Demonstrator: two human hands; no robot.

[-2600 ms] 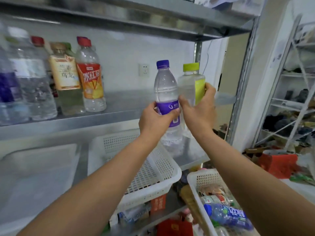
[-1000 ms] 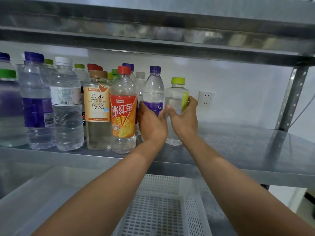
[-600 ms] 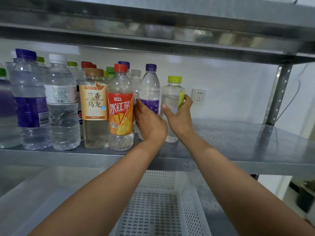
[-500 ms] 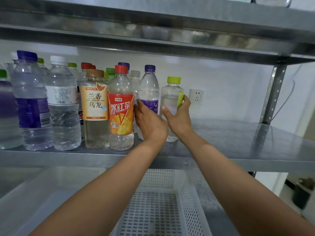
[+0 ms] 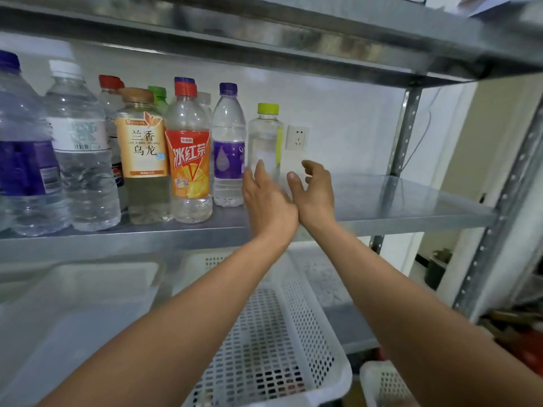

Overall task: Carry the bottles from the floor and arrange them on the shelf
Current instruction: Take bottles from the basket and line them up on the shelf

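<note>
A purple-capped water bottle and a clear bottle with a lime cap stand upright on the metal shelf, at the right end of a row of several bottles. My left hand is just in front of the lime-capped bottle with fingers straight, holding nothing. My right hand is to the right of that bottle, fingers loosely curved and empty. The two hands touch at the heels. The lower part of the lime-capped bottle is hidden behind my left hand.
An orange-labelled tea bottle, a tan-labelled oolong bottle and large water bottles fill the shelf's left half. A wall socket is behind. A white perforated basket sits below. An upright post bounds the right.
Both hands have let go of the two bottles and drawn back a little; the bottles now stand on the shelf by themselves. The view shifted to the right.
</note>
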